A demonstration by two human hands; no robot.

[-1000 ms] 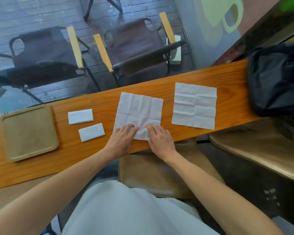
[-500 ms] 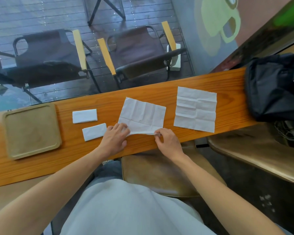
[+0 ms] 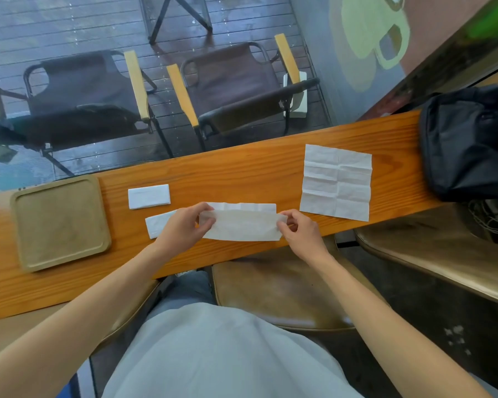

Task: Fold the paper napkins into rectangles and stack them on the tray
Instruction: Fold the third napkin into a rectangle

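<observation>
A white paper napkin [image 3: 242, 224] lies at the middle of the wooden counter [image 3: 242, 173], its near half lifted and folded over towards the far edge. My left hand [image 3: 184, 225] pinches its left end and my right hand [image 3: 299, 234] pinches its right end. Two small folded napkins lie to the left: one [image 3: 149, 196] further back, the other [image 3: 157, 224] partly behind my left hand. An unfolded, creased napkin [image 3: 337, 182] lies flat to the right. The tan square tray [image 3: 59, 221] sits at the counter's left with nothing on it.
A black bag [image 3: 469, 142] rests on the counter's right end. Brown stool seats [image 3: 270, 291] stand below the near edge. Beyond the counter's far edge, glass shows two folding chairs [image 3: 230, 90] on a wet deck.
Both hands have picked up the middle napkin's near edge and carried it away from me, so the flat square is now folded roughly in half.
</observation>
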